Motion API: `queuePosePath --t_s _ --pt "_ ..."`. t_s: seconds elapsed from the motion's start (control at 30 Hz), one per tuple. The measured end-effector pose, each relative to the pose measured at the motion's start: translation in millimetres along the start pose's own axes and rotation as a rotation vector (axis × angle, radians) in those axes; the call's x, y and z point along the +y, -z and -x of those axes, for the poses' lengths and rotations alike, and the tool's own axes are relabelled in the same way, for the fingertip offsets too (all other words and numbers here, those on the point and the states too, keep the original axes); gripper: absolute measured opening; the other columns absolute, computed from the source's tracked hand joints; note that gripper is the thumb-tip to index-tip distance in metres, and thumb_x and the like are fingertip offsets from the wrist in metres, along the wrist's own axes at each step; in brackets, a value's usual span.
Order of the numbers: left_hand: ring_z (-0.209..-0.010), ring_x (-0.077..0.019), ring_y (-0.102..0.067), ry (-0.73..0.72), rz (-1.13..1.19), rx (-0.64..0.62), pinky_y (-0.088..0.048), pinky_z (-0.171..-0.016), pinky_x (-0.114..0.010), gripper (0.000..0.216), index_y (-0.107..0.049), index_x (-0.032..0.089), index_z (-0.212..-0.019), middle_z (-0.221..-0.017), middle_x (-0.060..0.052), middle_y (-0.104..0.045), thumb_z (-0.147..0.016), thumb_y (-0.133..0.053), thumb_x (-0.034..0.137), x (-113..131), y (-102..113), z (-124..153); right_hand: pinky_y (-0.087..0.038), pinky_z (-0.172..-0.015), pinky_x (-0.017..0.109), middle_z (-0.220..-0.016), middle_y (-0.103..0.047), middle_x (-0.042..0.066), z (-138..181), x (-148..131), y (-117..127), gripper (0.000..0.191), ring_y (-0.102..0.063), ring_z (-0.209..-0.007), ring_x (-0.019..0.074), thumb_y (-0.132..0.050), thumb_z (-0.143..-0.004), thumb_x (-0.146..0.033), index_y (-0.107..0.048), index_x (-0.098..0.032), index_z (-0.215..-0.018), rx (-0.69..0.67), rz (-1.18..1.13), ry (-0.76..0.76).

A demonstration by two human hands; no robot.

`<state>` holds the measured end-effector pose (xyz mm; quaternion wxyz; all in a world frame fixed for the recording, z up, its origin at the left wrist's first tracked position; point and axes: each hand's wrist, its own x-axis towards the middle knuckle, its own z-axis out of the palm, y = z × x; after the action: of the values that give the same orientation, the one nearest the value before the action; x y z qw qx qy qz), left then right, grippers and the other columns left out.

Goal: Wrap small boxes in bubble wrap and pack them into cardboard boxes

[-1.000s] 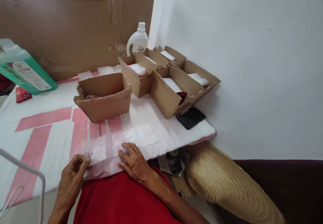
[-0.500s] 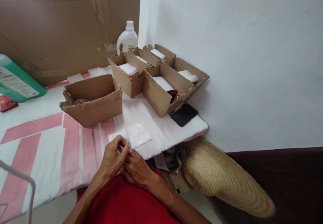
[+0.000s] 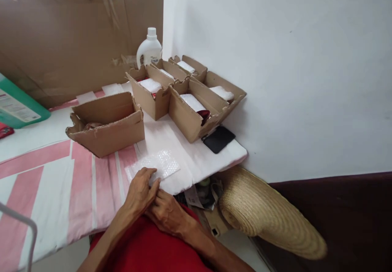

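Note:
Just over the table's near edge, my left hand (image 3: 139, 191) has its index finger and thumb apart, with the index finger by a clear bubble wrap sheet (image 3: 168, 162). Its thumb tip meets the fingers of my right hand (image 3: 168, 210). My right hand is closed, fingers curled in; what they grip, if anything, is hidden. The bubble wrap lies flat on the cloth, partly behind my left hand. Beyond it stands an open cardboard box (image 3: 121, 135) with something brownish inside.
Several cardboard boxes (image 3: 183, 119) with white bubble-wrapped packs stand at the back right. A black flat object (image 3: 219, 139) lies near the table corner. At the back are a white jug (image 3: 150, 51) and a green bottle (image 3: 24, 106). A rolled straw mat (image 3: 269, 210) leans at right.
My left index finger has lifted away from the thumb and stretched toward the bubble wrap. Earlier a small whitish bit showed at the fingertips. The view has shifted slightly right.

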<state>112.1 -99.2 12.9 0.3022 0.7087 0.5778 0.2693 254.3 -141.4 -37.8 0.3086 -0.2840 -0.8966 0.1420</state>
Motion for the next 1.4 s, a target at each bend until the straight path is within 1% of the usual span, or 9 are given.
queuePosePath --t_s 0.2,0.37,0.5,0.57,0.8,0.93,1.13,1.3,1.4 --pt "-0.099 -0.0224 -0.067 -0.054 0.055 -0.006 -0.055 -0.094 -0.043 0.033 -0.071 0.019 -0.104 -0.105 -0.011 -0.070 -0.098 -0.043 0.037 -10 -2 -2 -0.055 -0.093 0.044 -0.112 -0.070 0.015 -2 -1 22 0.031 -0.061 -0.108 0.0277 -0.046 -0.092 -0.011 -0.063 -0.014 -0.118 0.228 0.008 -0.172" --pt "-0.095 -0.0191 -0.069 -0.055 0.098 0.008 -0.058 -0.087 -0.036 0.033 -0.067 0.021 -0.115 -0.109 -0.008 -0.071 -0.096 -0.048 0.041 -14 17 11 -0.051 -0.093 0.047 -0.120 -0.067 0.015 -11 12 10 0.029 -0.058 -0.111 0.0306 -0.051 -0.096 -0.022 -0.059 -0.013 -0.123 0.093 0.081 -0.251" --pt "-0.078 -0.0212 -0.070 0.195 -0.087 0.230 -0.056 -0.067 -0.036 0.049 -0.063 0.022 -0.117 -0.105 -0.008 -0.071 -0.087 -0.054 0.061 -26 44 29 -0.048 -0.095 0.045 -0.121 -0.066 0.014 -12 15 7 0.030 -0.056 -0.112 0.0297 -0.059 -0.096 -0.031 -0.058 -0.016 -0.122 0.002 0.093 -0.268" --pt "-0.068 -0.0232 -0.069 0.366 -0.135 0.199 -0.054 -0.063 -0.037 0.063 -0.059 0.020 -0.121 -0.091 -0.007 -0.072 -0.081 -0.056 0.068 -33 50 31 -0.047 -0.095 0.044 -0.120 -0.066 0.013 -12 16 8 0.031 -0.056 -0.111 0.0291 -0.062 -0.095 -0.034 -0.058 -0.017 -0.120 -0.005 0.106 -0.266" --pt "-0.057 -0.0213 -0.067 0.519 0.292 0.199 -0.054 -0.055 -0.033 0.086 -0.047 0.020 -0.130 -0.066 0.006 -0.062 -0.064 -0.075 0.068 -29 34 20 -0.047 -0.087 0.041 -0.112 -0.067 0.012 -13 17 1 0.042 -0.058 -0.103 0.0277 -0.063 -0.094 -0.052 -0.057 -0.018 -0.118 0.032 0.141 -0.258" --pt "-0.052 -0.0191 -0.065 0.540 0.578 0.207 -0.057 -0.054 -0.033 0.090 -0.041 0.022 -0.131 -0.063 0.010 -0.057 -0.060 -0.084 0.056 -4 33 24 -0.047 -0.082 0.039 -0.097 -0.068 0.008 -13 8 -12 0.021 -0.059 -0.092 0.0245 -0.053 -0.099 -0.035 -0.061 -0.019 -0.110 0.121 0.085 -0.297" --pt "-0.077 -0.0197 -0.071 0.276 0.524 0.168 -0.062 -0.071 -0.036 0.073 -0.039 0.025 -0.142 -0.086 0.000 -0.069 -0.081 -0.071 0.049 20 33 21 -0.047 -0.069 0.028 -0.081 -0.065 0.002 -13 1 1 0.011 -0.059 -0.074 0.0170 -0.051 -0.097 -0.026 -0.058 -0.020 -0.091 0.357 -0.366 -0.733" --pt "-0.096 -0.0169 -0.069 -0.270 -0.024 0.202 -0.056 -0.090 -0.033 0.033 -0.062 0.029 -0.127 -0.106 -0.004 -0.072 -0.094 -0.060 0.027 -2 25 14 -0.038 -0.057 0.022 -0.068 -0.059 -0.005 -23 5 23 0.012 -0.052 -0.060 0.0123 -0.058 -0.092 -0.029 -0.048 -0.023 -0.088 0.373 -0.656 -0.910" --pt "-0.120 -0.0210 -0.064 -0.543 -0.224 0.121 -0.052 -0.101 -0.036 0.040 -0.060 0.029 -0.133 -0.125 -0.006 -0.070 -0.095 -0.053 0.017 -21 13 10 -0.038 -0.055 0.022 -0.068 -0.060 -0.006 -25 10 24 0.013 -0.052 -0.059 0.0123 -0.056 -0.090 -0.030 -0.048 -0.023 -0.095 0.407 -0.723 -0.931"
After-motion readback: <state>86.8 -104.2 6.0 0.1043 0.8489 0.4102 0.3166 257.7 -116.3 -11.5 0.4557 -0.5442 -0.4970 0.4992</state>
